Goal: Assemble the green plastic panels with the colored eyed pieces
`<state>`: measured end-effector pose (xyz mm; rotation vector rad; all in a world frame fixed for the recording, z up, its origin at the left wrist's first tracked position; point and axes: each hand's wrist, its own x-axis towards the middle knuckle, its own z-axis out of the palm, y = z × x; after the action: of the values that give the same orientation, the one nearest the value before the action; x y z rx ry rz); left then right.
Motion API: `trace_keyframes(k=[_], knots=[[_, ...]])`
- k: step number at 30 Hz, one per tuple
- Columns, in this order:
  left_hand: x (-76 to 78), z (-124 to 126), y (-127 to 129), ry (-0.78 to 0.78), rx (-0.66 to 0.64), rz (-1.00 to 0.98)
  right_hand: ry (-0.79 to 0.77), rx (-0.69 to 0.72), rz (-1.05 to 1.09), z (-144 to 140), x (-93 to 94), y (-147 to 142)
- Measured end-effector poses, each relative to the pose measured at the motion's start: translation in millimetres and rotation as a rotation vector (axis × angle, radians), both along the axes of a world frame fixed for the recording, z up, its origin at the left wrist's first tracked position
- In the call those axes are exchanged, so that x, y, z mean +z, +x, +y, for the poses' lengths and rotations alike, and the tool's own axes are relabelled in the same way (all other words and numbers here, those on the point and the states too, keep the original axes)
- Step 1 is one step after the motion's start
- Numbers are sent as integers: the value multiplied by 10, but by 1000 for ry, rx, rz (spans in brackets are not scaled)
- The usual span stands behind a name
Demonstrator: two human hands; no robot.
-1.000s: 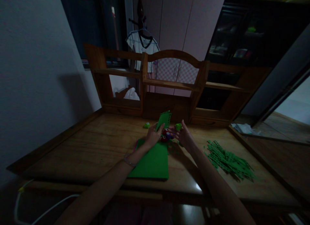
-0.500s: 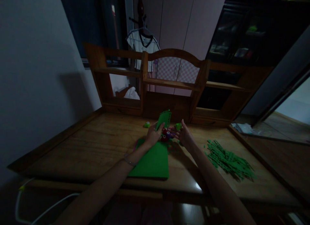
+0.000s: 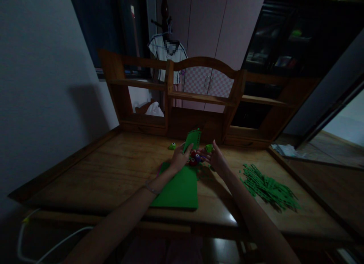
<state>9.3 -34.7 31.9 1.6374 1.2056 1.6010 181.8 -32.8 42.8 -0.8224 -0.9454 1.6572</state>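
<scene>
While left hand (image 3: 178,160) pinched perforated green strip (image 3: 192,139) upright at frame centre, probably to keep holes reachable; right hand (image 3: 217,160) sat half-open beside red and blue punches (image 3: 195,158); green sheet (image 3: 179,189) flat below; cut strips (image 3: 269,188) piled lower right, out of way.

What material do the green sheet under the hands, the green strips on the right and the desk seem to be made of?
Green sheet: probably craft foam or card; flat, matte, even colour, no shine.
Green strips: likely the same stuff; thin, perforated, lying in a loose pile.
Desk: wood, lacquered; visible grain and a glossy reflection near the front edge.
</scene>
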Motion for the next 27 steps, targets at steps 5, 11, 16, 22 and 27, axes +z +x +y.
trace_keyframes(k=[5,11,16,22,27], knots=[[11,-5,6,-8,-7,3,-12,-6,-9,21,-22,4],[-28,17,10,-24,-23,-3,-1,-2,-22,36,-49,16],[-65,46,3,-20,-42,11,-10,-24,-27,38,-47,10],[-65,48,3,-32,-43,4,3,-25,-38,33,-45,5],[-34,19,15,-29,-41,-17,14,-45,-34,-2,-11,-9]])
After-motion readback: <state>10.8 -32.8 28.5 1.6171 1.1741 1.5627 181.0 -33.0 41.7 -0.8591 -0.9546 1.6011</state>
